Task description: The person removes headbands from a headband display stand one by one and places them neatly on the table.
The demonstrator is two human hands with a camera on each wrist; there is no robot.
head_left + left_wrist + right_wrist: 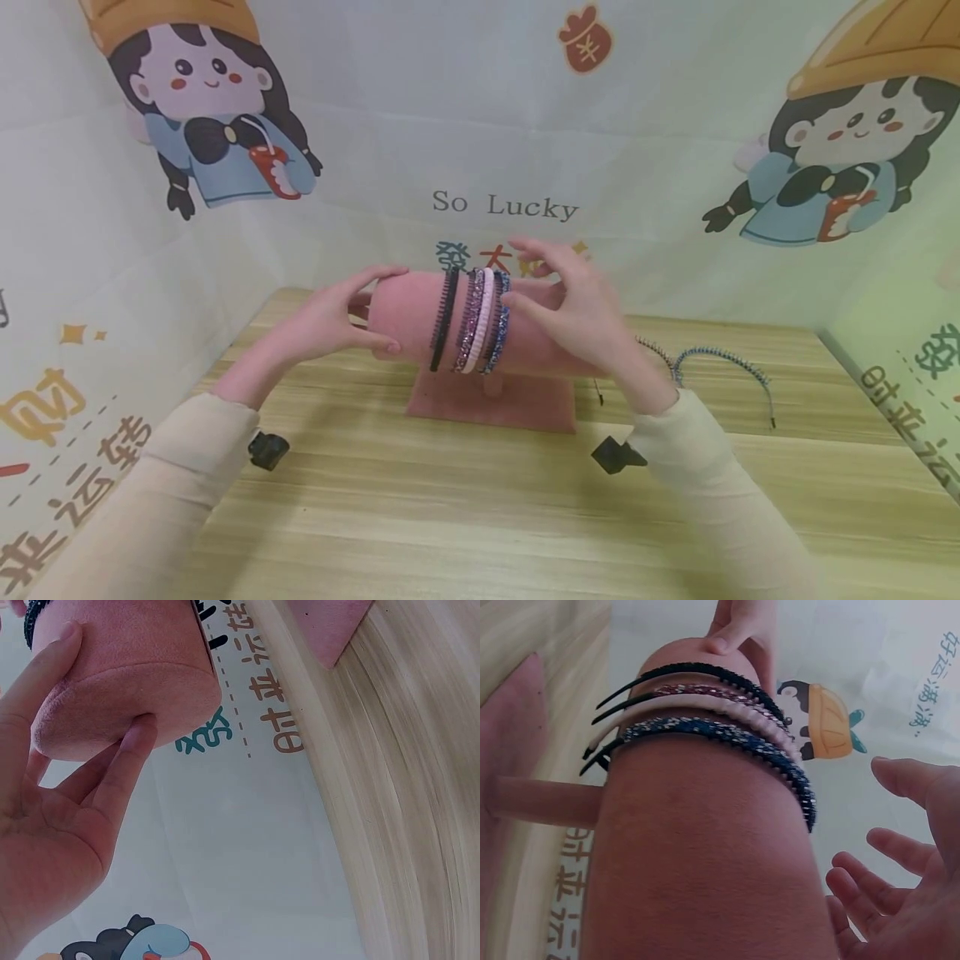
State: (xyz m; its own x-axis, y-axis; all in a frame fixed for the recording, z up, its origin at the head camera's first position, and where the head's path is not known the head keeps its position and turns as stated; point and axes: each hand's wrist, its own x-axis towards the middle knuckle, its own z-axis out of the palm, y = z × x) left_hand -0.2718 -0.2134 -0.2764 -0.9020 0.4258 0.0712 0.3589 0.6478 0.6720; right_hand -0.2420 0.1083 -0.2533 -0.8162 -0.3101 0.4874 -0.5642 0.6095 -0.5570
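Note:
A pink plush headband display stand (pixel 405 308) has a thick horizontal roll on a short post and flat base. Around its roll sit a black headband (pixel 444 321), a purple glitter headband (pixel 471 325), a pale pink headband (pixel 697 705) and a blue glitter headband (pixel 705 731), side by side. My left hand (pixel 326 321) holds the roll's left end, thumb on its side and fingers at the end face. Above the roll's right half, my right hand (pixel 585 308) is spread with nothing in it. In the right wrist view its fingertips are apart from the blue headband.
Behind the right forearm, a blue toothed headband (pixel 723 352) and a dark headband (pixel 654 344) lie on the wooden table (pixel 450 517). Printed cloth (pixel 375 150) walls the table at the back and sides. Small black devices show beside both wrists.

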